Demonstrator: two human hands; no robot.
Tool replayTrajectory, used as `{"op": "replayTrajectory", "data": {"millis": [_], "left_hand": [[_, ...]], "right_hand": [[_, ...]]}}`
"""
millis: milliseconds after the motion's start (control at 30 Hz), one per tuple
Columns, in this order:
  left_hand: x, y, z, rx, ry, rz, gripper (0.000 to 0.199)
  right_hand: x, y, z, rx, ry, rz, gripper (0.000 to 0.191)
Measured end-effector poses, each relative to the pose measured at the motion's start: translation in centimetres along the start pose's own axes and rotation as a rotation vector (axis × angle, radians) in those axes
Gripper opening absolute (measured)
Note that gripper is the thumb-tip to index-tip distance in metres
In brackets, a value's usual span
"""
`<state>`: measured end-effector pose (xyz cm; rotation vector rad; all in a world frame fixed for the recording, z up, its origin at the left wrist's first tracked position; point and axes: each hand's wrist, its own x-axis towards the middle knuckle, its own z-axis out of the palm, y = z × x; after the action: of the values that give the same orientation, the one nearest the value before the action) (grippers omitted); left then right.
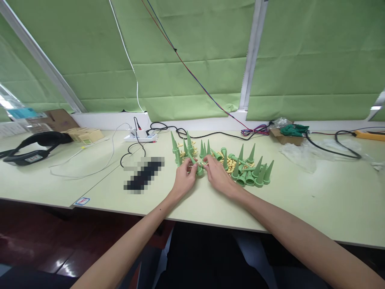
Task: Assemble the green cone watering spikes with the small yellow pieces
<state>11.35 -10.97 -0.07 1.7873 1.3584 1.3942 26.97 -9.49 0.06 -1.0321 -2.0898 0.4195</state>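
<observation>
My left hand (184, 176) is closed around a green plastic cone-shaped spike (199, 172), gripping it between thumb and fingers above the table. Close beside it, my right hand (219, 176) has its thumb and fingertips pinched together at the spike; whatever is between them is too small to make out. Several more green cones (260, 176) stand upright or lie on their sides to the right, some showing hollow open ends. Small yellow pieces (231, 165) are heaped among them. Beyond my left hand is another group of upright green cones (174, 143) with yellow pieces around it.
A pixelated dark object (144, 174) lies left of my hands. Behind it are a white power strip (140, 137) and black cables. A black headset (36, 150) rests at the far left. At the back right, a cardboard box (285, 137) holds green cloth, near clear plastic bags (313, 154).
</observation>
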Motion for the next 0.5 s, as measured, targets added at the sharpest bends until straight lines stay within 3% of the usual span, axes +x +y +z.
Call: {"op": "replayTrajectory", "data": {"millis": [200,500], "left_hand": [[-0.06,-0.2,-0.07,0.006,0.02,0.021,0.02],[-0.09,-0.41,0.01,0.051,0.041,0.062,0.019]], "right_hand": [[0.06,0.28,0.23,0.051,0.011,-0.071,0.012],[-0.03,0.29,0.26,-0.003,-0.024,-0.096,0.022]]}}
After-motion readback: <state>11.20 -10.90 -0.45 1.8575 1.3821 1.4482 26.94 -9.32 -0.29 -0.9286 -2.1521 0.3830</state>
